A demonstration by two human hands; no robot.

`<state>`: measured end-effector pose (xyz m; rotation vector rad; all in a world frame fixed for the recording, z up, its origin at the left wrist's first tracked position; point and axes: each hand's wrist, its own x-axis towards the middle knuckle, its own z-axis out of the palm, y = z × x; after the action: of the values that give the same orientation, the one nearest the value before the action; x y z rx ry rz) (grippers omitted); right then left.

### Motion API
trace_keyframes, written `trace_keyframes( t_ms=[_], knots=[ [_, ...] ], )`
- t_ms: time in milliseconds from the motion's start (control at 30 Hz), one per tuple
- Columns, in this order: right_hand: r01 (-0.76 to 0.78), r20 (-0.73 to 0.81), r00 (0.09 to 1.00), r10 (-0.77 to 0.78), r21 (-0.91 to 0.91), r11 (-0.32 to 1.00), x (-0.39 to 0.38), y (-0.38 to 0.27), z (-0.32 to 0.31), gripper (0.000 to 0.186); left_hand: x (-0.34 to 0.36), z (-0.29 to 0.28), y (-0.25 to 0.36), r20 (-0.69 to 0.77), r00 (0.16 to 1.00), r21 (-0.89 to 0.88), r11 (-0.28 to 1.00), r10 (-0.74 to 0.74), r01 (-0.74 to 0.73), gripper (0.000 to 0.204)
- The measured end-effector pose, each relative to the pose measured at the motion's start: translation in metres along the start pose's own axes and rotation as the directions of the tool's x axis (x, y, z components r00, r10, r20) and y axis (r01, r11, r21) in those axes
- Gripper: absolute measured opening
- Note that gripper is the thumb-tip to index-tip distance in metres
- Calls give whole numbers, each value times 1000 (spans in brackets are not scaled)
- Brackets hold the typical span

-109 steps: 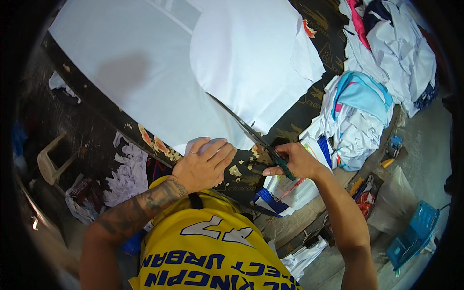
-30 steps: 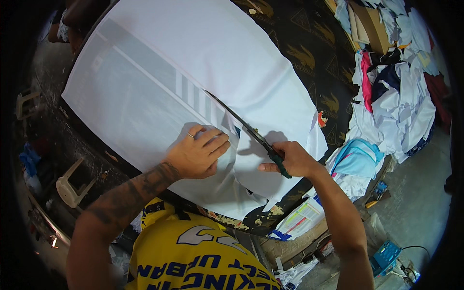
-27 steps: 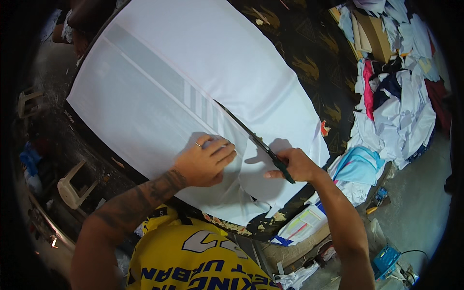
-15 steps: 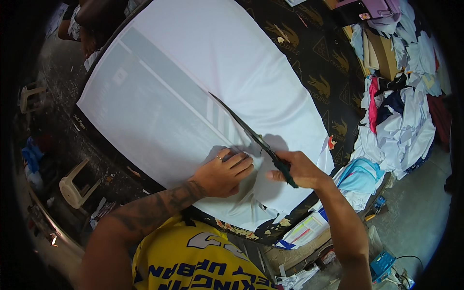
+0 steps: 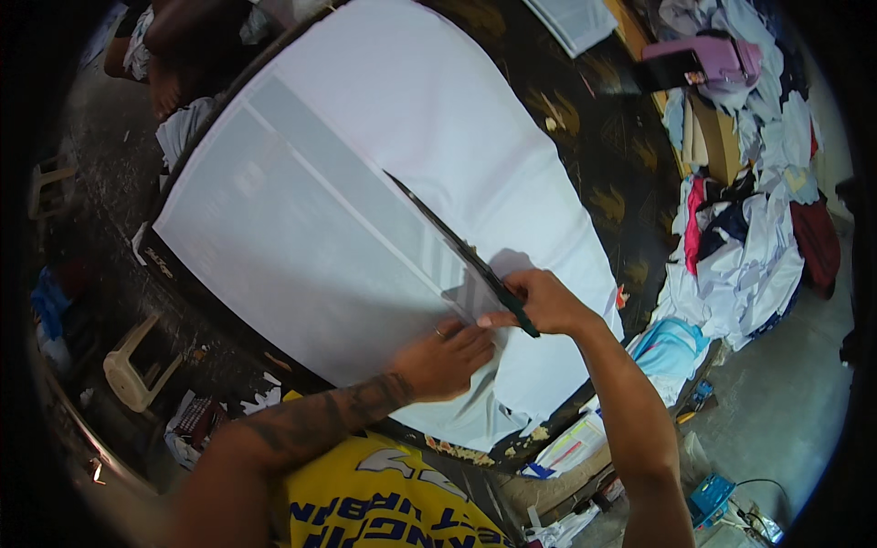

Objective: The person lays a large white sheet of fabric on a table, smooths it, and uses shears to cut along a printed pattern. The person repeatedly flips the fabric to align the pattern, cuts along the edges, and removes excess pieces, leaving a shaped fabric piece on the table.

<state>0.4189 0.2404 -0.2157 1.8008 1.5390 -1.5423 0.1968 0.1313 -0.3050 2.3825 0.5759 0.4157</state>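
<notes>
A large sheet of white cloth (image 5: 539,201) lies on a dark padded table, with a greyish translucent panel (image 5: 301,210) and pale stripes along its left side. My right hand (image 5: 553,306) grips big scissors (image 5: 434,217) by their dark green handles. Their long blades lie along the panel's right edge, pointing to the far left and looking nearly together. My left hand (image 5: 452,361) is palm down on the cloth beside the handles, fingers bent and together at a cloth edge, thumb hidden. A ring shows on one finger. My right thumb comes close to the left fingertips.
Piled garments (image 5: 749,247) and a purple case (image 5: 722,64) lie along the right. A pale plastic stool (image 5: 137,365) stands at left, and a person's bare foot (image 5: 164,96) shows at far left. Printed sheets (image 5: 566,447) lie by the near edge; a blue device (image 5: 713,498) sits lower right.
The scissors have moved forward along the cloth toward the far left, their blades now closer together. My left hand has shifted slightly right, nearer the right hand. The whole view has shifted a little.
</notes>
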Motion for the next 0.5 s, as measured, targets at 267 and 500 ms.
trace_keyframes(
  t_ms=[267, 500],
  knots=[
    [-5, -1, 1000, 5, -12, 1000, 25, -45, -14, 72, 0, -4, -1, 34, 998, -191, 980, -57, 62, 56],
    [18, -13, 1000, -19, -29, 999, 47, -81, -26, 73, 2, -22, -5, 64, 997, -225, 972, -48, 62, 59]
  ],
)
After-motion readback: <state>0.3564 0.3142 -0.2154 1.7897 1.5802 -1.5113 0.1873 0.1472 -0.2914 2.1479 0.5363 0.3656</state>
